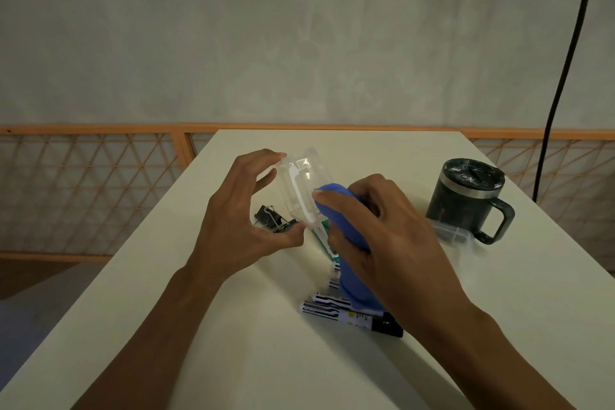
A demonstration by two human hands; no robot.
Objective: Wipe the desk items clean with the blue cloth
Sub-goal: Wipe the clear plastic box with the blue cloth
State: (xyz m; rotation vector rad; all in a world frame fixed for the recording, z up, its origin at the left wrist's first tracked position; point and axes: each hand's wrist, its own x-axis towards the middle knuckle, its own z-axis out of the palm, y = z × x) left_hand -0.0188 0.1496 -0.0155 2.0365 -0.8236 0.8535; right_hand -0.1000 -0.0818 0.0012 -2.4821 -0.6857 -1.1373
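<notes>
1. Left hand (239, 216): fingertips on the far top edge of the clear box (296, 190), thumb at its near lower edge. The box is pinched between them and tilted. Judged purpose: the wide span braces it against the wiping push and leaves the right side exposed.
2. Right hand (382, 230): fingers curled round the bunched cloth (336, 206). A wad of it is pressed onto the box's right side, and the tail hangs down toward the markers (326, 308). Bunching likely gives a firm pad.
3. Cannot tell whether the box's lower end touches the desk (233, 343).
4. Clips (271, 220) lie just left of the box, under the left hand's span. The markers lie near the desk's middle, partly under the cloth.
5. Mug (466, 200) stands well right, with a clear lid (449, 233) against its base.
6. Judgement: box wipe in progress. Cannot tell whether the other items have been wiped.
</notes>
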